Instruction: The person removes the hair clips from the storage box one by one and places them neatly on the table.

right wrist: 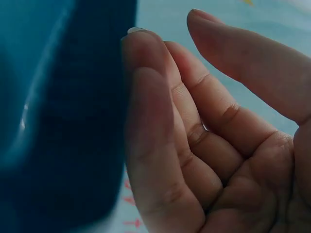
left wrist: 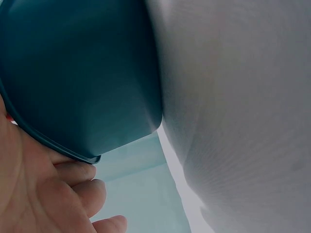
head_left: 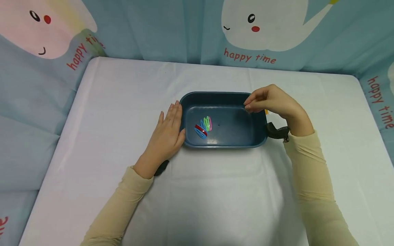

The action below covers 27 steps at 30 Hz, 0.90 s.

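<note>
A dark blue-green plastic bin (head_left: 227,119) stands on the white table, its wall (left wrist: 87,73) close up in the left wrist view. Inside, toward the left, several colourful hair clips (head_left: 204,127) lie in a small cluster: blue, green, pink and red. My left hand (head_left: 167,131) lies with straight fingers along the bin's left end, touching the rim. Over the right end hovers my right hand (head_left: 272,100), fingers bent downward. In the right wrist view its thumb (right wrist: 243,63) stands apart from the loosely curled fingers (right wrist: 155,126), and nothing shows between them.
Just beyond the bin's right end, a small orange and white thing (head_left: 266,111) shows, mostly hidden by the right hand. White cloth (head_left: 215,191) covers the table. A blue curtain (head_left: 163,30) with cartoon prints hangs along the back and sides.
</note>
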{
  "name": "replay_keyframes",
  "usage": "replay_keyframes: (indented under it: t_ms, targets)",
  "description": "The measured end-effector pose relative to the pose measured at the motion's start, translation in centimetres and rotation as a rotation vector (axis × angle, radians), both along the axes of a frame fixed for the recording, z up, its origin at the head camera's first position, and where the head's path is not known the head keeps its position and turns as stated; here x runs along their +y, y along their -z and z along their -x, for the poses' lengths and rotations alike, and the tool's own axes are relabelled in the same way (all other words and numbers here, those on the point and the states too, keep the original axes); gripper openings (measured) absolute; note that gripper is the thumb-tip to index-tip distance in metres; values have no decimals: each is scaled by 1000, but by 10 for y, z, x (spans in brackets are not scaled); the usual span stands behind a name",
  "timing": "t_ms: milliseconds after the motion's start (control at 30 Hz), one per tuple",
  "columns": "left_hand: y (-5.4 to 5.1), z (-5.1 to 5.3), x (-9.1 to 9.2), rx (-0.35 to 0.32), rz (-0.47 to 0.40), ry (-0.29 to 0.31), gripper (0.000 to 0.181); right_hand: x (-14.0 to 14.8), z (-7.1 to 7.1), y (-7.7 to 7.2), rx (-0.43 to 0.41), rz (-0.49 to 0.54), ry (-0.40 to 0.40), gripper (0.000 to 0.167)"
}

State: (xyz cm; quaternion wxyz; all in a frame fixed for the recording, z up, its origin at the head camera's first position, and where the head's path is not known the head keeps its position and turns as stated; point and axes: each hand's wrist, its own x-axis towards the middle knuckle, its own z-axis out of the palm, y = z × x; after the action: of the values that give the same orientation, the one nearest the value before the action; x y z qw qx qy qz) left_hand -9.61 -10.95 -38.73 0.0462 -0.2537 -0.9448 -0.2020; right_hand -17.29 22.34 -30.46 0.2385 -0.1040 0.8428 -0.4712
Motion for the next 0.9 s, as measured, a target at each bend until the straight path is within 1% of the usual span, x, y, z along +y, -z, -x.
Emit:
replay_keyframes:
  t_ms: [133,233,367,467,600,800,900]
  targets:
    - [-1,0,0,-1,-4,1,65,-15,4,0,-16,-70,-69,15]
    - [-2,0,1,3,-6,2,65,-26,8,2,-13,-104,-135,14]
    - [-2,0,1,-6,-1,2,65,-41,12,6,-39,-107,-216,13]
    - [-3,0,1,-15,4,0,65,-51,14,9,-70,-106,-255,13]
    - [-3,0,1,-21,9,-2,65,-63,15,16,-104,-122,-268,15]
    - [-1,0,1,-7,4,-4,65,-76,18,31,-179,-136,-232,19]
    - [-1,0,1,-7,3,-5,65,-80,19,36,-182,-139,-216,17]
